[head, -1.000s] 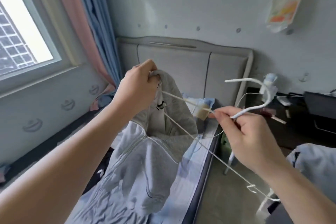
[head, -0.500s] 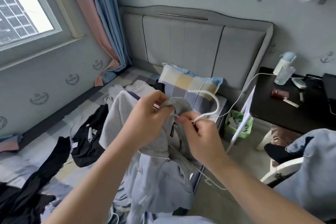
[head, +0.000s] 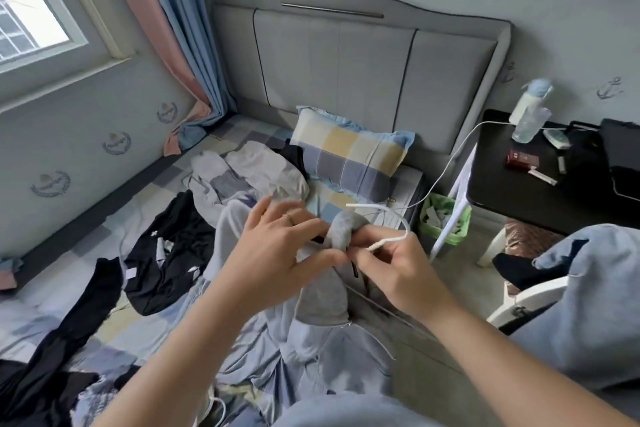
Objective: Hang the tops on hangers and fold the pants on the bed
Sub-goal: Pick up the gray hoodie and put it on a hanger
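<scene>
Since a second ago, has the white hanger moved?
Yes. The white hanger went left, from by the black bedside table to the grey hoodie's neck.
</scene>
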A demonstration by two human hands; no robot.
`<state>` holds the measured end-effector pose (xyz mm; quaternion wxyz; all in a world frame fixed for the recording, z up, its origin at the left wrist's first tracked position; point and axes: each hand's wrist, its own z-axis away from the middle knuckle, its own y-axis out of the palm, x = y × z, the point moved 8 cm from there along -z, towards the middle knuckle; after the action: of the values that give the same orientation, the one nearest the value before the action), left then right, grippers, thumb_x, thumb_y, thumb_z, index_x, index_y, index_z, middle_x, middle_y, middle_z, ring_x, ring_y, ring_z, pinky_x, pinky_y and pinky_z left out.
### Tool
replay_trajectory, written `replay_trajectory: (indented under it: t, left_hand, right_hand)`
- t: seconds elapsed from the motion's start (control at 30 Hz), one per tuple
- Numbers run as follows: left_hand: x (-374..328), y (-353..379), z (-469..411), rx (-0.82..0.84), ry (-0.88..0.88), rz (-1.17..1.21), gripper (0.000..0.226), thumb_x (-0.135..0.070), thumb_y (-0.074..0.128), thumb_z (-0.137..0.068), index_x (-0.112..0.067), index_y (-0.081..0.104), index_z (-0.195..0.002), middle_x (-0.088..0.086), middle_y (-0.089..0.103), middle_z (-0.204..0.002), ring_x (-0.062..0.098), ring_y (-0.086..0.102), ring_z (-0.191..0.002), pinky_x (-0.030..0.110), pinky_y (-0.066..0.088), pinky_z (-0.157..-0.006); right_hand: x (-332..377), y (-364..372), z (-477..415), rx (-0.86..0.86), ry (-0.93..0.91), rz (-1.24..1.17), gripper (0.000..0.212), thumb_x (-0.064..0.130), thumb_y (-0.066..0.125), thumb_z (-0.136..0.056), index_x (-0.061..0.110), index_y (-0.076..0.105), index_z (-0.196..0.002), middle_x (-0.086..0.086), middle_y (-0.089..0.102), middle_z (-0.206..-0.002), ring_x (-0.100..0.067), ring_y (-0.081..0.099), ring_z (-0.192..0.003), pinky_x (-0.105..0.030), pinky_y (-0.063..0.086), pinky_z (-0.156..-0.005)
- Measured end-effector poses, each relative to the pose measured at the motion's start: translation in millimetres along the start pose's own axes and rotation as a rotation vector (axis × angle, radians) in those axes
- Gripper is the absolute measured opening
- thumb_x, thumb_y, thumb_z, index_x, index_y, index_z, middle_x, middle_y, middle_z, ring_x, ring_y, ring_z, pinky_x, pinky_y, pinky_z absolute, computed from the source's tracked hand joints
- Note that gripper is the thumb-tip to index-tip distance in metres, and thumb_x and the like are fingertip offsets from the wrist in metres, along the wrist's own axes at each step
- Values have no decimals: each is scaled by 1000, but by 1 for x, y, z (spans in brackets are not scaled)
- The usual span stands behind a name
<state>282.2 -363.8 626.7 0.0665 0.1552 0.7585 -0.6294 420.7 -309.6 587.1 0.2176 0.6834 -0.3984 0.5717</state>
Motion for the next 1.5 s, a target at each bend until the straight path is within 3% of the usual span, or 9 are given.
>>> replay_trajectory:
  t: [0.17,0.37,0.5,0.73,0.9,0.97,1.1,1.27,1.5]
  left_hand:
    - [0,11,-6,53,99,154,46,-62,44,-92,-22,63,-80,-8,56,-70,10,54,-70,35,47,-61]
    - [36,1,1,-20,-79,361,27,-50,54,-93,-29,62,-77,-8,57,-69,16,51,-60,41,46,-57]
    - [21,5,3,-45,-76,332,31,-46,53,-95,-24,60,-74,-5,56,-69,15,51,-62,34,43,-55]
    - [5,1,-1,-133,-71,402,46,-42,56,-98,-14,46,-63,1,46,-60,13,41,-52,21,31,-48]
    - [13,5,11,-216,-204,487,45,-37,60,-95,-9,45,-62,3,39,-54,9,33,-47,20,26,-47]
    - [20,2,18,-303,-274,538,44,-35,61,-95,-8,48,-63,-1,37,-51,7,30,-45,20,24,-45]
    - [27,-6,26,-434,-347,609,41,-38,61,-95,-2,61,-75,11,45,-57,8,31,-48,27,26,-47]
    - [24,-4,29,-449,-336,653,44,-40,60,-95,1,62,-81,13,42,-58,9,30,-49,26,26,-46]
    - [33,3,28,-429,-375,688,44,-34,63,-97,4,57,-76,18,38,-59,13,30,-51,31,26,-50]
  right_hand:
    - [-5,-6,-1,91,20,77,18,7,65,-92,21,75,-85,-8,58,-62,-15,45,-54,-28,34,-51]
    - [-30,-57,14,49,162,265,20,25,63,-97,34,76,-86,3,61,-60,-4,49,-52,-15,40,-56]
    - [-31,-58,25,14,157,261,22,34,58,-92,23,76,-86,10,61,-62,0,49,-54,-10,36,-58]
    - [-5,-61,16,5,63,383,21,33,58,-95,22,75,-89,8,66,-67,-7,53,-57,-20,42,-60]
    - [19,-67,24,-327,-212,731,17,16,68,-93,9,73,-108,0,65,-109,-19,58,-109,-36,42,-100]
    - [21,-61,39,-437,-321,734,21,16,65,-92,6,70,-109,-3,62,-112,-20,58,-110,-35,42,-100]
    - [-32,-13,45,-66,-46,447,37,25,65,-91,19,60,-128,10,60,-122,-6,57,-115,-32,48,-99]
    - [-61,14,27,93,4,633,43,38,72,-88,25,59,-127,14,53,-134,-10,44,-130,-44,33,-112]
    - [-76,14,19,231,60,751,23,45,57,-92,23,59,-97,11,65,-86,-14,59,-80,-40,40,-97]
